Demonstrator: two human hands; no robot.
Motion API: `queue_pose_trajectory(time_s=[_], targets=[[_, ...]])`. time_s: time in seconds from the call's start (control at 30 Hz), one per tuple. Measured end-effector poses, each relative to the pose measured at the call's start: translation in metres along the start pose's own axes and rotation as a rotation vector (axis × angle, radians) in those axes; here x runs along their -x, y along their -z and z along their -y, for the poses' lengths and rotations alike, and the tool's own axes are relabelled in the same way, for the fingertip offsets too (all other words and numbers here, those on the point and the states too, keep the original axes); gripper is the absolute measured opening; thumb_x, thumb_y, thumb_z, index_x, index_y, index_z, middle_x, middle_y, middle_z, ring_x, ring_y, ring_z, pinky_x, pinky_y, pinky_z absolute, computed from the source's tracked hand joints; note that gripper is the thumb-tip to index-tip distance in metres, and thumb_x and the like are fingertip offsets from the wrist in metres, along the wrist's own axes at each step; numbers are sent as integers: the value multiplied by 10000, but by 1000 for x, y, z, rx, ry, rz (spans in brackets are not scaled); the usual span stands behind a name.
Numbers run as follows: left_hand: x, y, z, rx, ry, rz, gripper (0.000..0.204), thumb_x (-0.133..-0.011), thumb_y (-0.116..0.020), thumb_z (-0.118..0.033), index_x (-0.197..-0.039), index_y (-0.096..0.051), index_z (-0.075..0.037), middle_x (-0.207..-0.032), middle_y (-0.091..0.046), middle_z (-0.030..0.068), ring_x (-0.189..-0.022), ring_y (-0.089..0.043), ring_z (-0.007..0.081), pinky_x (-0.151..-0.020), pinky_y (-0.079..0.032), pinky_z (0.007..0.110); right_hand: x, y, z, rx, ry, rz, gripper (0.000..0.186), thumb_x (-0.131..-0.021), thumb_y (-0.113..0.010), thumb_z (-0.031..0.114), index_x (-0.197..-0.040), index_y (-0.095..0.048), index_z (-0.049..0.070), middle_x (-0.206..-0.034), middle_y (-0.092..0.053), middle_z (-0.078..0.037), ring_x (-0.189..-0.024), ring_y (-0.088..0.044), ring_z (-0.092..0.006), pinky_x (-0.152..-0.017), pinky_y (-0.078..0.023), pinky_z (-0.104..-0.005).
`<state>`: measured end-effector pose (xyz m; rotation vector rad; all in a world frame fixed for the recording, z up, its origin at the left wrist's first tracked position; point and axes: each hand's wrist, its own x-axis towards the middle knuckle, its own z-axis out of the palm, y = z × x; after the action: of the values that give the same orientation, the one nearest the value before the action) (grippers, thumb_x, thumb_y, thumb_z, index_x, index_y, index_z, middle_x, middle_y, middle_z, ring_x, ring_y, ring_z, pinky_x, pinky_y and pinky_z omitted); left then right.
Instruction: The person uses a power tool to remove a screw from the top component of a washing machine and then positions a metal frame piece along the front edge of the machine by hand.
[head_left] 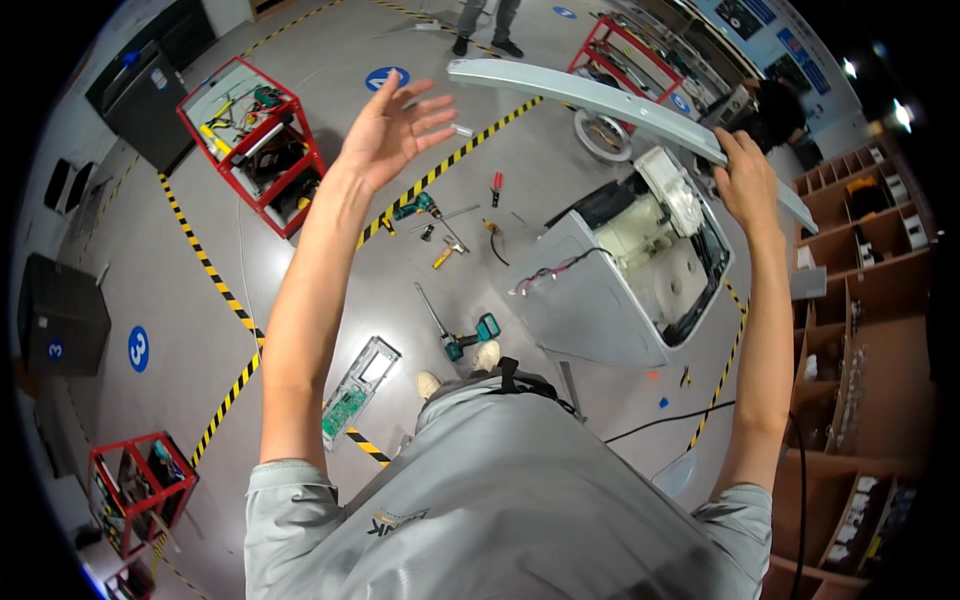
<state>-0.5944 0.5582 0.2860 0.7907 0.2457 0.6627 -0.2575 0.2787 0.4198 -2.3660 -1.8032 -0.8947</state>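
Note:
My right hand (747, 185) grips a long, curved grey panel strip (600, 97) near its right end and holds it up in front of me. Raised at the left, my left hand (393, 135) is empty, its fingers spread and apart from the strip's far left end. Below the strip stands a grey washing machine (600, 300) with its top off, showing a pale tub inside and loose wires (560, 270) over one side. A control board in a frame (358, 392) lies on the floor by my feet.
A green cordless drill (465, 337) lies by my shoes, with another drill (420, 207), a hammer (449, 252) and red-handled pliers (497, 188) farther off. Red tool carts (255, 145) stand left, wooden shelves (880, 320) right. A person (487, 25) stands at the back.

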Motion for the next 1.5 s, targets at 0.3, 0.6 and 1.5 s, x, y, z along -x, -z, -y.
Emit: queue_pose_trajectory(time_s=[0.3,0.6,1.5], targets=[[18,-42,5,-1242,-828,-349,781,-836,-676,-487,-1394,-390,-22,-1352,-474,198,-1252,-463,331,-1077,-324,471,24,-9,17,-14,23,-64,390,-746,-635,130,-1135,-625,104,-999,-604,-98,-965,-593,-302,-805,-500,-416],[53,-106,61,-1889,-338,379,793,-715,-738,-566,-1252,-530,-20,-1100,-638,199,-1072,-602,342,-932,-439,450,88,-40,72,-213,32,1,513,-634,-671,39,-1141,-604,77,-947,-575,-81,-920,-583,-280,-791,-488,-392],[108,-111,194,-1791,389,69,538,-782,-712,-465,-928,-563,30,-779,-657,183,-716,-656,349,-637,-495,420,194,-162,186,-2546,-1412,19,374,-1007,-476,327,-1240,-485,35,-1169,-600,-114,-1087,-598,-271,-967,-468,-464]])
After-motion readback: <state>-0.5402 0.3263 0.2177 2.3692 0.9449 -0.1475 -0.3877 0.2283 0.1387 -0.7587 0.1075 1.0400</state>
